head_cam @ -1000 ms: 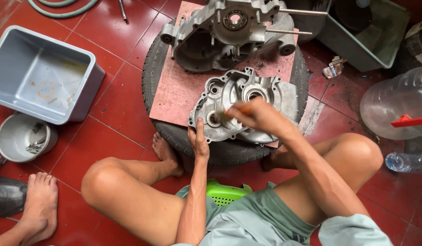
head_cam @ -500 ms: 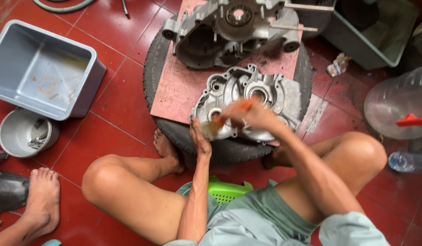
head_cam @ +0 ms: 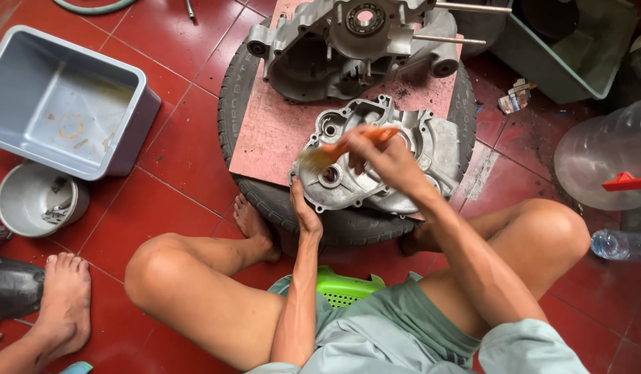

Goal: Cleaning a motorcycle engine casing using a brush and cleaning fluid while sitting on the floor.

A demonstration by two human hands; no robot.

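A silver engine crankcase half (head_cam: pixel 431 149) lies on a pink board (head_cam: pixel 272 131) laid over a black tyre (head_cam: pixel 230 90). My left hand (head_cam: pixel 303 208) grips its near left edge. My right hand (head_cam: pixel 379 156) is over the casing, shut on a brush with an orange handle (head_cam: pixel 338 149); the blurred bristles touch the casing's left part. A second, larger crankcase half (head_cam: pixel 334 45) sits farther back on the board.
A grey plastic tub (head_cam: pixel 64 104) and a small round container (head_cam: pixel 33 197) holding small parts sit at left. Another person's bare foot (head_cam: pixel 61 298) is at bottom left. A clear water jug (head_cam: pixel 601 163) and a bottle (head_cam: pixel 621 244) stand at right, a grey bin (head_cam: pixel 576 48) behind.
My right hand with the brush has moved slightly back and forth across the casing, the bristles now toward its left side. The left hand keeps its hold on the edge.
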